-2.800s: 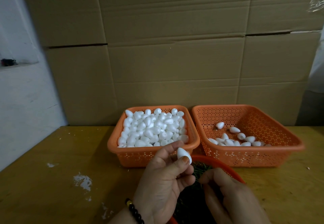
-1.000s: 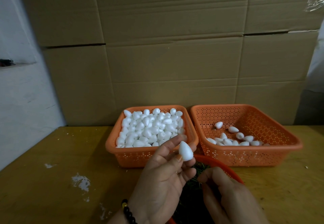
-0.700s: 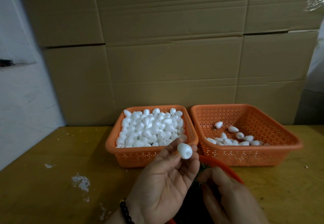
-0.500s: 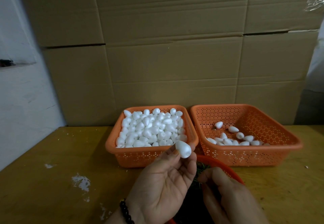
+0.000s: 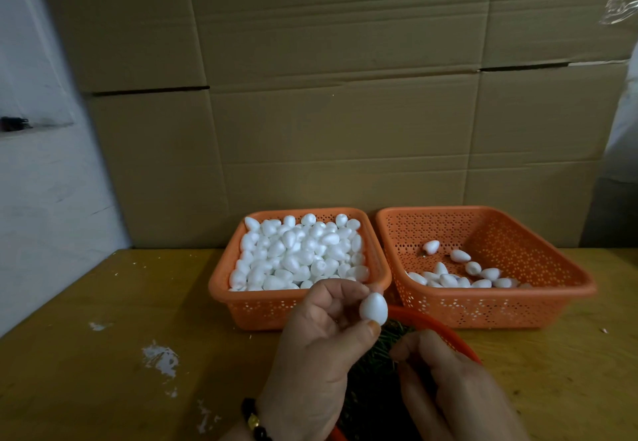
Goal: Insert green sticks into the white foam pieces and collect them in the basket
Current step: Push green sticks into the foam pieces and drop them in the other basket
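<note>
Head: yellow table (image 5: 103, 354), cardboard wall (image 5: 328, 95)

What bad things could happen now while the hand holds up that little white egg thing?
1. The foam piece is pinched only by the left hand fingertips, above the table, so it might slip and roll away.
2. The right hand is down among the green sticks, which look thin and pointy; one could poke a finger.
3. The full basket is heaped to its rim; a bump might spill pieces.
</note>
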Demonstrator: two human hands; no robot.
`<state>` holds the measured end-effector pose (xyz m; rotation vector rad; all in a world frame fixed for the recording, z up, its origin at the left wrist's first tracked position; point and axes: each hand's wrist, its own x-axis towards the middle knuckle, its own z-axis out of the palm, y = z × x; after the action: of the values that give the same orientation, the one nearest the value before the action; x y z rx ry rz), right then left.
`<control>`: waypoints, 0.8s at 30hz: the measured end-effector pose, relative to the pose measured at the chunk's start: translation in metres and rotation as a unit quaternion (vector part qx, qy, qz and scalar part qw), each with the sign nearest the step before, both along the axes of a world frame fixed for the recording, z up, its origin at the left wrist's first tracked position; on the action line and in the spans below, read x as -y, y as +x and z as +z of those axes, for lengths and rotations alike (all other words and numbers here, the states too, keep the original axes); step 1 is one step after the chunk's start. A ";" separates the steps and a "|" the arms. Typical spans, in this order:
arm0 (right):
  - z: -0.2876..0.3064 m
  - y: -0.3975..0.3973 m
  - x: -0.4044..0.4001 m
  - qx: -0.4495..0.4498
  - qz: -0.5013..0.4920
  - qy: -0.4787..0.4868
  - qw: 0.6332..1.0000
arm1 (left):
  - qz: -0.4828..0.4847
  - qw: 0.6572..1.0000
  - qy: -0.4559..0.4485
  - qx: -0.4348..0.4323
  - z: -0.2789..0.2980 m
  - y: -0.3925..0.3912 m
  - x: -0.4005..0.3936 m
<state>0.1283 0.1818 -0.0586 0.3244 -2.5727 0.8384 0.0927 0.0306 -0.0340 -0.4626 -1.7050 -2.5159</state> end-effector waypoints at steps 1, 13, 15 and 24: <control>0.000 0.000 0.000 0.005 0.003 0.003 1.000 | 0.011 0.999 -0.025 -0.020 0.000 0.000 0.000; 0.002 0.000 0.001 0.009 0.001 0.007 1.000 | 0.113 0.949 -0.257 -0.145 -0.008 0.008 -0.002; 0.002 0.000 0.000 0.011 0.002 0.004 1.000 | 0.115 0.948 -0.257 -0.147 -0.008 0.007 -0.002; 0.000 -0.001 -0.001 -0.019 0.005 -0.048 0.999 | 0.067 0.991 -0.114 0.004 -0.007 -0.001 -0.001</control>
<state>0.1276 0.1827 -0.0589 0.3207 -2.4871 0.9464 0.0916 0.0313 -0.0414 -0.3393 -1.9666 -2.2448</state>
